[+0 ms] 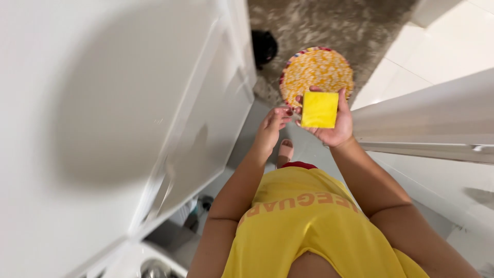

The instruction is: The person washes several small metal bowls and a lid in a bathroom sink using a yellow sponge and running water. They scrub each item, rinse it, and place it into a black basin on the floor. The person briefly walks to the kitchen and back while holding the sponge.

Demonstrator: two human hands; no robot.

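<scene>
The right hand (333,121) lies palm up with a flat yellow square (319,109) resting across its fingers; the thumb and fingertips curl lightly over the top edge, so the hand cradles it more than it clamps it. The square looks like a thin wrapped cheese slice or a thin sponge cloth; which one cannot be told. It appears light and limp, likely to sag or fold if pinched by one corner, and a glossy wrap would make it a little slippery. Support from below on a flat palm, or a pinch across two opposite edges, seems the safest hold.

The left hand (274,123) sits just left of it, fingers bent, their tips meeting the near-left rim of a round plate (317,68) with a yellow-and-white speckled face and a red-trimmed edge. The plate is held up at the far side of the square, apparently pinched at that rim, though the exact grip is partly hidden. It looks stiff and light, possibly plastic or paper, and is best taken at the rim.

A white door (170,128) stands to the left, a shaggy rug (309,25) on the floor far beyond.
</scene>
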